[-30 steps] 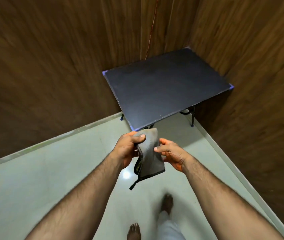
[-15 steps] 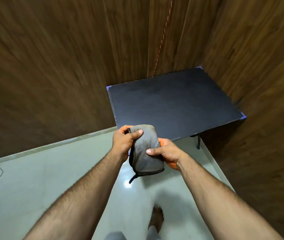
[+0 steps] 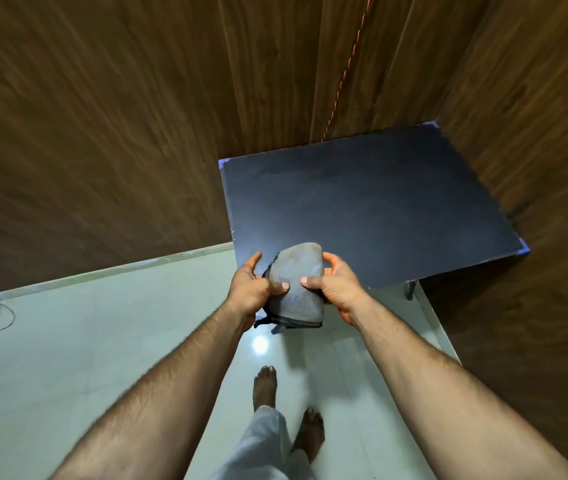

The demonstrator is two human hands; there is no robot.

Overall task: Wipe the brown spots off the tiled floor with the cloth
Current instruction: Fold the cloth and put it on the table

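Note:
A folded grey cloth point(image 3: 298, 282) with a dark hem is held between both hands, in the air at the near edge of the black table. My left hand point(image 3: 249, 289) grips its left side with the thumb on top. My right hand point(image 3: 336, 289) grips its right side the same way. The pale tiled floor point(image 3: 85, 341) stretches below and to the left. No brown spots show on the part of the floor in view. My bare feet point(image 3: 265, 386) stand on the tiles below the cloth.
A low black table point(image 3: 379, 209) stands in the corner, against dark wood-panelled walls point(image 3: 102, 133) behind and to the right. A thin red cord point(image 3: 344, 74) hangs down the back wall. A cable point(image 3: 2, 320) lies on the floor at the far left.
The view has moved closer to the table. Both hands folded the hanging cloth into a compact pad and raised it over the table's near edge.

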